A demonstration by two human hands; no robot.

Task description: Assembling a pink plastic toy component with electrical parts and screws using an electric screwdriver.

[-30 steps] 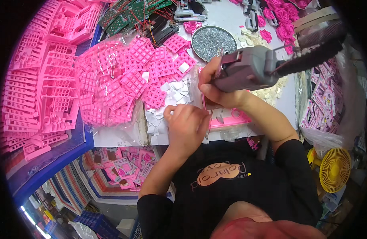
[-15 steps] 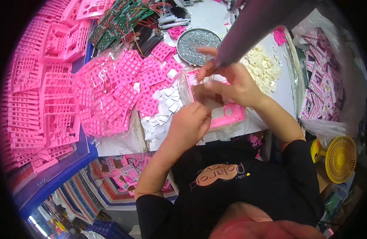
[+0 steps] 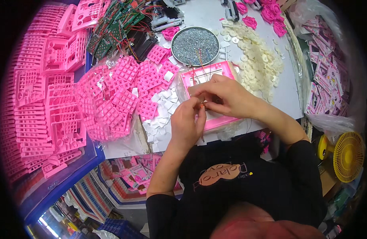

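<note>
A pink plastic casing [image 3: 217, 124] lies in front of me, its inner side facing up, on a clear plastic bag. Thin wires [image 3: 200, 71] rise from its far part. Over the casing, the fingertips of both hands meet. My left hand [image 3: 187, 121] is closed in a pinch, with a thin wire end hanging below its fingers. My right hand [image 3: 227, 97] is closed too, thumb and forefinger pinching at the same thin wire. The exact joint between the fingertips is too small to make out. Both hands hide much of the casing's middle.
A round tray of small screws [image 3: 195, 46] stands just beyond the casing. Cream plastic discs [image 3: 259, 59] lie to the right, white squares [image 3: 161, 113] and pink keypads [image 3: 125, 69] to the left. Green circuit boards [image 3: 111, 34] are piled far left; a yellow fan [image 3: 348, 156] stands right.
The large dark object over the right hand is gone from view. My right hand has come down and nearer to the left, and the fingertips now meet over the casing.
</note>
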